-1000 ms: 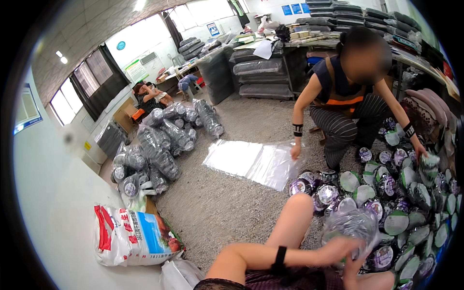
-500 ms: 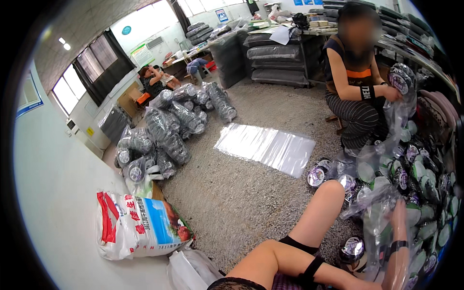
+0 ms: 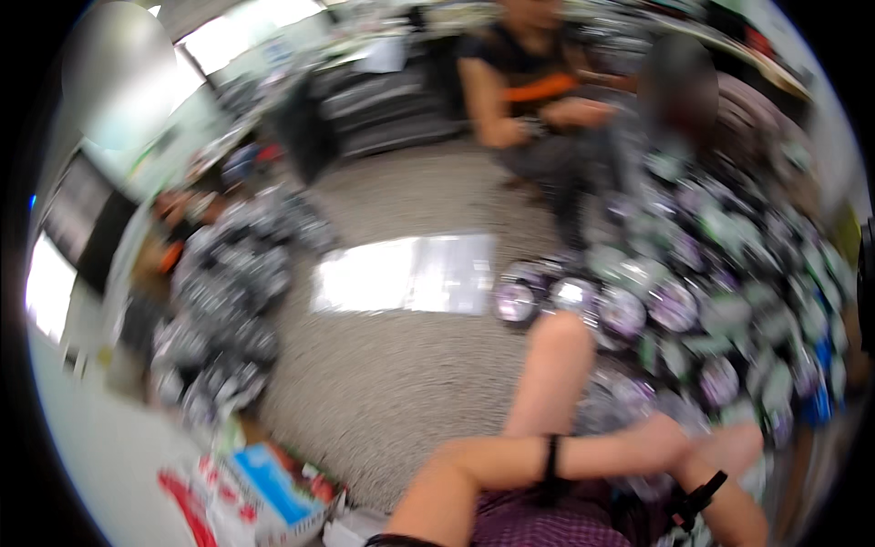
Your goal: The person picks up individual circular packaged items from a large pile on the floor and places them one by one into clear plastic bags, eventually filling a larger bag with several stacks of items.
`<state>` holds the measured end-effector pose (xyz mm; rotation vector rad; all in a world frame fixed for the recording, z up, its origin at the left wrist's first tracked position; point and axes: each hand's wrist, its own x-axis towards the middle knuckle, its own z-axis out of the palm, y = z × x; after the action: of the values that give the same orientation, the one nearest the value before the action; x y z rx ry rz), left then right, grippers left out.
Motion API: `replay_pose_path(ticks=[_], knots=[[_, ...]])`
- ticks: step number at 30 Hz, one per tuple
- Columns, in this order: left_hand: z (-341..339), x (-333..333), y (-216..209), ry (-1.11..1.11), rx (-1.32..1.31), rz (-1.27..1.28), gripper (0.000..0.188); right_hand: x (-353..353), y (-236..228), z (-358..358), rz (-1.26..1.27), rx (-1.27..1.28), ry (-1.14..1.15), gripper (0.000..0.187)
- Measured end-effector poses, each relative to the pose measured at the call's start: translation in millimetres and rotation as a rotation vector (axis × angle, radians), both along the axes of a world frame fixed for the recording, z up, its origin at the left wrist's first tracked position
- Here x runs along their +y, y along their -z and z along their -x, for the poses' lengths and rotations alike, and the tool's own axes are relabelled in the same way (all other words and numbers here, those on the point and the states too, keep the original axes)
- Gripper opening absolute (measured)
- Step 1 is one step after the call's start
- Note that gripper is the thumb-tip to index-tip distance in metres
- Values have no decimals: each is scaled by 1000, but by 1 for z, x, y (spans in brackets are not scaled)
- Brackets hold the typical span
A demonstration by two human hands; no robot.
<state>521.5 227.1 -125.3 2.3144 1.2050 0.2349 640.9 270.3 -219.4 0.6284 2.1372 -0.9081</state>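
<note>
The picture is smeared by motion. My left hand (image 3: 663, 443) is in front of my body at the near edge of a heap of round packed items (image 3: 674, 305), with purple and silver faces and pale green sides. Close beside it, my right hand (image 3: 729, 448) nearly meets it, a black band on the wrist. Clear crumpled plastic (image 3: 606, 406) lies around and beyond my left hand. The fingers of both hands are too blurred to show whether they grip it. My bare knee (image 3: 561, 342) rises left of the heap.
A flat clear plastic sheet (image 3: 406, 273) lies on the grey floor. Several filled plastic bags (image 3: 228, 292) are piled to the left, with a printed white sack (image 3: 251, 492) nearer. Across the heap sits a co-worker (image 3: 519, 100), hands near clear plastic; dark stacked bundles (image 3: 383, 105) stand behind.
The view has swung right, so the surroundings shift left in the picture. My right hand has come back from the heap toward my left hand, and the long clear bag no longer stretches between them.
</note>
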Motion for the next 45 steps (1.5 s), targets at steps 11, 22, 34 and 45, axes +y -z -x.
replay_pose_path(ticks=[11, 22, 34, 45], knots=[[143, 93, 49, -532, -151, -385, 24, 184, -39, -188, -162, 878, 1396, 53], [141, 108, 95, -674, -151, -72, 29, 453, 105, -122, -1037, 65, 496, 72], [129, 137, 90, -559, -138, -259, 25, 346, 193, -168, -271, 885, 2080, 42], [-36, 175, 30, -1378, -1472, 815, 33, 162, -129, -137, -702, 1177, 827, 64]])
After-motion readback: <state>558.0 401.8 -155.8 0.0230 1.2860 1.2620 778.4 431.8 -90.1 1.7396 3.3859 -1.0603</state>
